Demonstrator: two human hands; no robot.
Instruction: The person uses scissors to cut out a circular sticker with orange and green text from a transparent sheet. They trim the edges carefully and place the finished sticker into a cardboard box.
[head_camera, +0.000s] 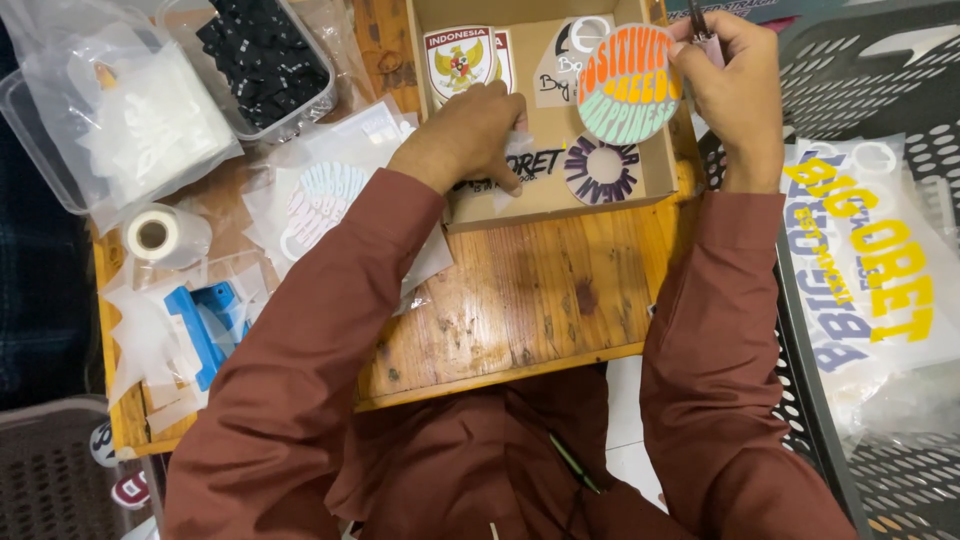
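Multicoloured round sticker (628, 84), wavy orange, green and yellow lettering, pinched at its edge by right hand (728, 85); left hand (470, 135) presses a clear plastic sleeve (517, 150) inside cardboard box (560, 205).

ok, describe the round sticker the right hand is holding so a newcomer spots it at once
Start at the shallow brown cardboard box at the top of the wooden table. Above its right side, the right hand holds a round sticker upright by its edge. Unlike the dark ring-shaped sticker lying flat below it, this one is filled with wavy orange, yellow and mint lettering.
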